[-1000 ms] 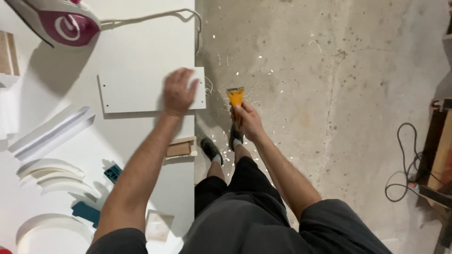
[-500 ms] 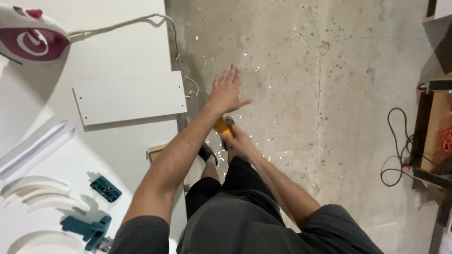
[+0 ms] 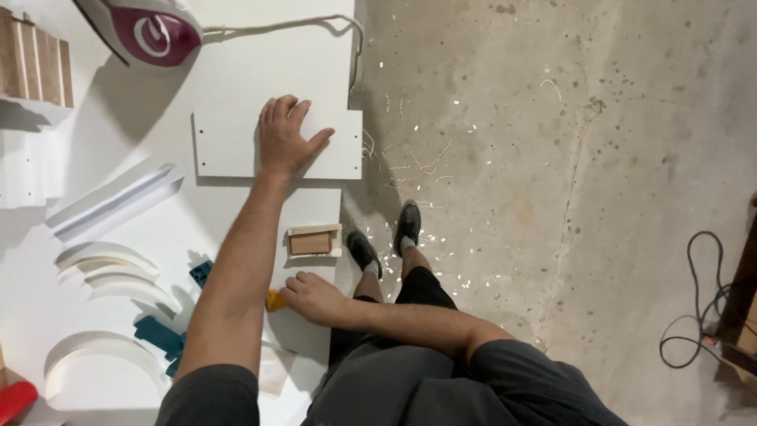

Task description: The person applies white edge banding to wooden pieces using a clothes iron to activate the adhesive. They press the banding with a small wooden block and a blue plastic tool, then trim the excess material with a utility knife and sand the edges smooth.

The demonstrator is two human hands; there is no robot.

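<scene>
My left hand lies flat, fingers spread, on a white rectangular panel that rests on the white worktable and sticks slightly past its right edge. My right hand is low at the table's near right edge, curled over a small yellow-orange tool that peeks out to the left of its fingers. A small wooden block sits on the table just above that hand.
A purple and white iron with its cord lies at the table's far end. Curved white strips, teal tools and stacked wood pieces sit to the left. A black cable lies on the shaving-strewn concrete floor.
My left hand has gone from over the floor back onto the white panel. My right hand has brought the yellow tool from above the floor to the table's near edge.
</scene>
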